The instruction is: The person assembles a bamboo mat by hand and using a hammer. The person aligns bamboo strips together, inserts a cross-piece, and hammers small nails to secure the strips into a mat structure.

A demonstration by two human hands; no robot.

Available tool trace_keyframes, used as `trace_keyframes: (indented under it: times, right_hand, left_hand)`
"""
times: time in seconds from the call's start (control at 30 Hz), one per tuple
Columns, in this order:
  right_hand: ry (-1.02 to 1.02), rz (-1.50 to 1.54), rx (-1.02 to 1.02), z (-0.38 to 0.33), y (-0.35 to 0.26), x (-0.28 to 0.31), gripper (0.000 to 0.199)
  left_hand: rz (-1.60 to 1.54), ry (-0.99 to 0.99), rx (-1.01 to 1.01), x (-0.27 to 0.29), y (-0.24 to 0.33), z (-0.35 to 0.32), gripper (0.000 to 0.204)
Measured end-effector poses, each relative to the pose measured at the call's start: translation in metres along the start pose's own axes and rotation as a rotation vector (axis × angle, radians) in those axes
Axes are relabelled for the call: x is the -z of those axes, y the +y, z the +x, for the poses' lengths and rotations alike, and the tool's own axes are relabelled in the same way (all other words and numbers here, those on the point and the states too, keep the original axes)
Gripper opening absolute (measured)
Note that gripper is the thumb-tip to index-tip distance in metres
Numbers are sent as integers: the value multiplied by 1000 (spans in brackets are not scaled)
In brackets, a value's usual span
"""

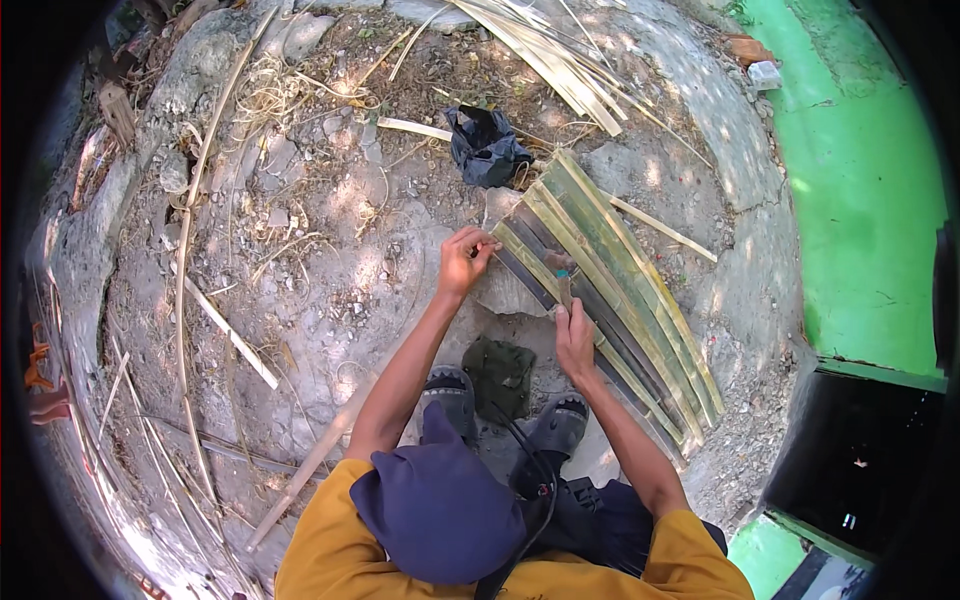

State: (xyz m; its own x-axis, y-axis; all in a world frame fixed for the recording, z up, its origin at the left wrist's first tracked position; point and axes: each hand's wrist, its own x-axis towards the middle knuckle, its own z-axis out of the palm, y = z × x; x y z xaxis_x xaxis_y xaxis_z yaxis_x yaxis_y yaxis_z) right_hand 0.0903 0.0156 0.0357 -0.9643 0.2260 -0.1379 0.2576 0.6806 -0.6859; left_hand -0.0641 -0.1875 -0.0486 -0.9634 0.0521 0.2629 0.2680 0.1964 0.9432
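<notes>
A panel of split bamboo slats, green, yellowish and dark grey, lies fanned out at a slant to the right of my feet. My left hand is at the panel's upper left edge, fingertips pinched together on the end of a slat; whatever is between them is too small to make out. My right hand is wrapped round the handle of a hammer. The hammer's head, with a teal patch near it, is over the slats, a short way right of my left hand. Whether it touches them I cannot tell.
A black plastic bag lies beyond the panel, near a pile of pale bamboo strips. A dark green cloth lies between my feet. Long strips and a short one litter the left ground. A green wall stands right.
</notes>
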Motion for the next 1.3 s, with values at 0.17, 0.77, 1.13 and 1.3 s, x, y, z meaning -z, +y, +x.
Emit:
trace_keyframes:
  times: [0.17,0.77,1.13,1.3]
  right_hand:
    - [-2,19,171,16,-27,-32,24]
    - [24,36,213,17,-44,-57,19]
    - [53,94,153,9,-49,-62,17]
    - [48,58,144,14,-51,-64,19]
  left_hand:
    - [1,11,-37,0,-2,1,9]
    - [-25,17,-35,0,-4,0,10]
    - [-59,13,2,1,-2,-3,10]
    - [-68,-24,33,2,-1,-3,9]
